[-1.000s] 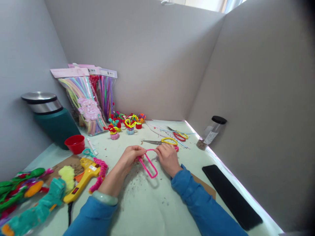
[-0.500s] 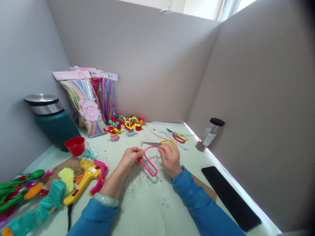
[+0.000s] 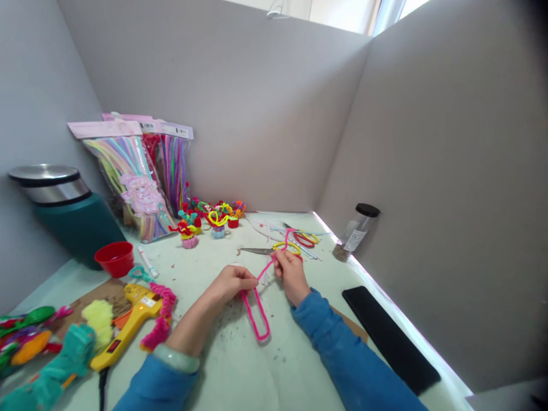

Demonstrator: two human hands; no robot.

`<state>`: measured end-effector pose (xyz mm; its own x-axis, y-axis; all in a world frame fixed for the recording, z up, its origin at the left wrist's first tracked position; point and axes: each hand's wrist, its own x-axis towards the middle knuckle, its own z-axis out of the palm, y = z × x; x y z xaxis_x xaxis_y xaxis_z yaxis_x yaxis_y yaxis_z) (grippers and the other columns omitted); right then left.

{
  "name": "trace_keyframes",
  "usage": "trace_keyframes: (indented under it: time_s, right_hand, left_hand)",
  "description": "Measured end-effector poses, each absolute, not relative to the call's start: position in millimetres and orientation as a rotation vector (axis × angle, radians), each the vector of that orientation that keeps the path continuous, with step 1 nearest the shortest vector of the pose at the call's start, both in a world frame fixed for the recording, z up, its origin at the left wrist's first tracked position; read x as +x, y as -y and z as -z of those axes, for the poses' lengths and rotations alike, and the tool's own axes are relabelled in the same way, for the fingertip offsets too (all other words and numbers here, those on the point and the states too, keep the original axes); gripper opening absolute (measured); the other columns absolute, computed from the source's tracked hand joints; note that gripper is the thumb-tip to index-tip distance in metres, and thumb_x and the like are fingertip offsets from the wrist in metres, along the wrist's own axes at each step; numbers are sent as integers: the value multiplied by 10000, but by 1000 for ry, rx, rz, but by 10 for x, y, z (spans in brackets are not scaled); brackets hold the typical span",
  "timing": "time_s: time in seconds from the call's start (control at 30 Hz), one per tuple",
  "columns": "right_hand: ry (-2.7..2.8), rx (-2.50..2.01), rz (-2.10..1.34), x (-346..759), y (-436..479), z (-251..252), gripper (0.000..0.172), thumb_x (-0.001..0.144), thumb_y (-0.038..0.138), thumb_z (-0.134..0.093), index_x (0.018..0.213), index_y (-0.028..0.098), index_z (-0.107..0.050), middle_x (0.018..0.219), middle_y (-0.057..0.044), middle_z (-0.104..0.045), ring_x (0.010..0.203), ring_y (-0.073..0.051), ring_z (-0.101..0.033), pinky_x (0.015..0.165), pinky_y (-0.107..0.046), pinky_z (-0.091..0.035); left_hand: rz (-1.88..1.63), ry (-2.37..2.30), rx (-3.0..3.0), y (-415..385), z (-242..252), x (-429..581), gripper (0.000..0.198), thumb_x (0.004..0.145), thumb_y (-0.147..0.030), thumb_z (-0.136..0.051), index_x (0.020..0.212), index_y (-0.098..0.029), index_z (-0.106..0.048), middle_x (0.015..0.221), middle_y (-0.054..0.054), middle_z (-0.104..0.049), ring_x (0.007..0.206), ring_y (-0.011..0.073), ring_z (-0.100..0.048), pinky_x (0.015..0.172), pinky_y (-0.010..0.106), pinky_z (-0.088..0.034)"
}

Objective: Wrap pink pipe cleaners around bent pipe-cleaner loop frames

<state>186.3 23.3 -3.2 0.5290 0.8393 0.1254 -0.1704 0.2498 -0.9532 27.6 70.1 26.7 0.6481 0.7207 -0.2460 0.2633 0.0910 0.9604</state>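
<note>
pink pipe cleaner [image 3: 248, 311], upper strand now pulled straight

The looped pipe cleaner [image 3: 256, 311] is bright pink. Both sleeves [image 3: 342, 348] are blue, and the bracelet [image 3: 175, 358] at the near left is pale jade green. The table [image 3: 278, 371] is pale mint, flecked with dark crumbs near its middle. On the left, the glue gun [image 3: 128, 325] is yellow, the cup [image 3: 115, 258] is red, and the bin [image 3: 79, 228] is dark teal under a silver lid. At the far left, the packets [image 3: 128, 177] show pastel and neon stripes. The scissors [image 3: 274, 249] have yellow handles, and the slab [image 3: 389, 339] on the right is black.
</note>
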Motion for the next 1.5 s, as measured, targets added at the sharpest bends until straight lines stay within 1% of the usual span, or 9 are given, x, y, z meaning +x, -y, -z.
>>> trace_keyframes:
  time_s: [0.43,0.57,0.63,0.7,0.77,0.87,1.07,1.33,1.5]
  right_hand:
    - [591,-912,-907,1927,-235,22,269,707,415,-643,707,152,-586,554,43,-520,381,-41,-399,336,-160,-273]
    - [554,-773,-1013,1908,-218,-24,232,707,370,-662,769,156,-601,682,1,-600,449,-55,-460,369,-164,-326]
    - [506,-681,-1076,1913,-208,-42,233,729,382,-640,795,163,-600,712,-2,-609,429,-39,-428,370,-158,-318]
    - [497,-614,-1150,1932,-197,-49,235,756,399,-610,824,174,-599,589,43,-542,356,-18,-314,341,-147,-260]
    - [569,-639,-1211,1958,-185,-48,230,771,393,-596,814,168,-601,446,92,-386,318,-15,-191,316,-141,-177]
    - [704,-780,-1249,1987,-177,-42,228,776,366,-596,737,141,-598,381,116,-242,315,-17,-133,314,-141,-112]
    - [683,-763,-1093,2014,-203,-37,207,762,350,-605,823,152,-604,568,31,-538,346,-22,-291,336,-160,-219]
    - [504,-739,-899,2122,-246,15,171,706,270,-635,828,155,-600,604,34,-540,382,-31,-317,340,-161,-236]
    - [445,-868,-728,2151,-281,70,223,672,311,-634,814,142,-598,584,25,-569,396,-52,-379,356,-180,-300]
  left_hand:
    - [-337,-817,1404,-826,-236,149,260,559,-341,-707,612,-114,-592,492,16,-562,431,94,-457,468,223,-283]
    - [-315,-764,1304,-835,-214,141,244,557,-315,-711,623,-109,-597,477,6,-548,423,86,-449,469,218,-285]
    - [-298,-748,1286,-831,-212,141,237,557,-302,-712,627,-104,-603,469,4,-543,422,81,-444,466,213,-281]
    - [-269,-739,1278,-821,-226,138,230,550,-293,-714,618,-103,-603,460,4,-539,413,81,-438,456,211,-273]
    - [-237,-725,1276,-813,-255,127,222,538,-283,-715,592,-105,-595,445,4,-532,400,81,-429,444,211,-265]
    - [-210,-720,1290,-830,-287,89,213,536,-275,-711,567,-106,-585,428,3,-521,383,78,-414,430,209,-253]
    - [-222,-753,1349,-938,-209,14,190,584,-278,-685,608,-108,-603,463,7,-540,393,77,-426,431,206,-259]
    - [-229,-774,1334,-947,-276,3,228,540,-293,-717,563,-109,-585,431,5,-521,369,82,-415,420,219,-298]
    - [-231,-756,1330,-957,-293,-20,225,537,-290,-721,576,-108,-594,439,6,-527,375,81,-419,417,217,-297]
